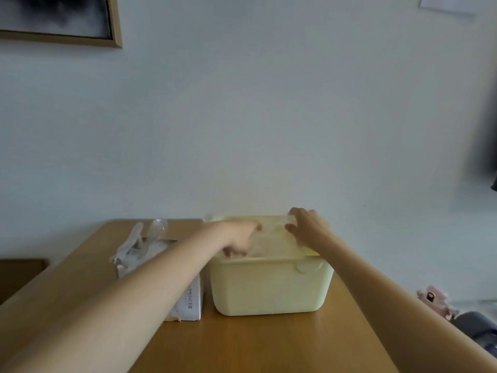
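A pale yellow plastic bin (269,286) stands on the wooden table (255,345), close to the wall. A thin clear plastic liner (271,238) lies across its open top. My left hand (236,235) reaches over the near left rim into the bin. It is blurred, its lower fingers curl downward inside, and what they hold is unclear. My right hand (309,227) is at the far right rim, fingers curled, pinching the clear liner at the edge.
A white box of disposable gloves (188,300) stands just left of the bin, partly under my left forearm, with clear gloves (142,243) sticking out of its top. A framed picture (59,20) hangs upper left. Pink and dark items (435,302) lie lower right, off the table.
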`<action>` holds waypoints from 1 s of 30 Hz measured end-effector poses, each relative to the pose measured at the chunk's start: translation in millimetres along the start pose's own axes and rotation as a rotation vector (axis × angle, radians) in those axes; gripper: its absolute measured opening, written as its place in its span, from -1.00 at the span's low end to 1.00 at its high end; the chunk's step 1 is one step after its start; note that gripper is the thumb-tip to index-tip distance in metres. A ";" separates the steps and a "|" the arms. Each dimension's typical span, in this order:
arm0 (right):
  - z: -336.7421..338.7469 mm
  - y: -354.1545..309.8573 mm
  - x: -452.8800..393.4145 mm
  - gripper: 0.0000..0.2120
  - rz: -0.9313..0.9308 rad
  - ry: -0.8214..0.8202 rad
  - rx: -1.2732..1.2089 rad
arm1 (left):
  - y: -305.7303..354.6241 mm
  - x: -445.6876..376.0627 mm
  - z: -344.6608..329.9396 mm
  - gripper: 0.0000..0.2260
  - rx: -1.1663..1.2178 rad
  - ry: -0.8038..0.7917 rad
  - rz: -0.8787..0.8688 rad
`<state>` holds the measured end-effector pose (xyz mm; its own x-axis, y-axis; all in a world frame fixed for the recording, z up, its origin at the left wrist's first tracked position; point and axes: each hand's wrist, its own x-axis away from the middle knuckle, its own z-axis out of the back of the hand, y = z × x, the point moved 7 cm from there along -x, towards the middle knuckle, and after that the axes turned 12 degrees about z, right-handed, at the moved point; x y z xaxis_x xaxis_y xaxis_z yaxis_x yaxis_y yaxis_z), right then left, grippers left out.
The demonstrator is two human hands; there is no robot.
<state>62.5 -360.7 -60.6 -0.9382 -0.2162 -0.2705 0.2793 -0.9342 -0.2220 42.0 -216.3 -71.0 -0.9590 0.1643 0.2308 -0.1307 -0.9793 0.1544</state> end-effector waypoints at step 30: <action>-17.0 -30.7 7.6 -0.40 -0.059 -0.627 0.039 | -42.2 17.2 44.5 -0.72 0.213 0.179 0.017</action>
<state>50.3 -328.9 -71.7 -0.8967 -0.2780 0.3445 0.2268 -0.9568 -0.1820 42.2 -166.9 -30.8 -0.9922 0.1063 0.0649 -0.0766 -0.9318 0.3549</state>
